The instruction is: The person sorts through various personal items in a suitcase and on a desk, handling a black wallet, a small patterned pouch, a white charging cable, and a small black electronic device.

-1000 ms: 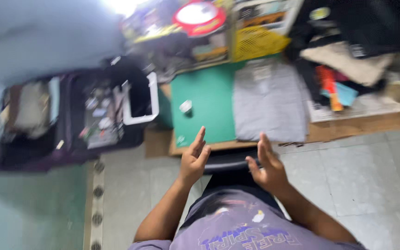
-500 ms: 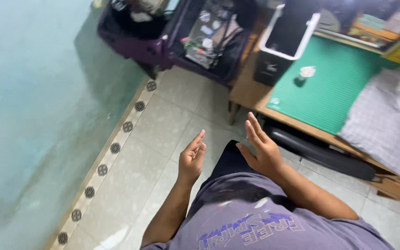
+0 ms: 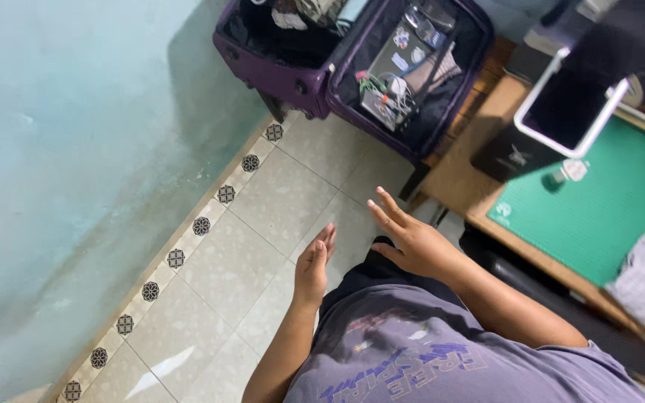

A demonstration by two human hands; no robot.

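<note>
Bare and empty, both hands hang in the air above the tiled floor (image 3: pixel 263 246), in front of the person's purple shirt (image 3: pixel 442 351). The left hand (image 3: pixel 313 267) is held edge-on with its fingers straight and close together, its grip loose on nothing. The right hand (image 3: pixel 412 240) is just beside it, palm down, fingers spread apart, also holding nothing. Near the right hand stands a wooden bench (image 3: pixel 479 195) carrying a green cutting mat (image 3: pixel 606 216), a small white-capped bottle (image 3: pixel 570 172) and a black box with a white frame (image 3: pixel 561 112). Farther off, an open purple suitcase (image 3: pixel 352 60) rests against the pale blue wall (image 3: pixel 76 149).
</note>
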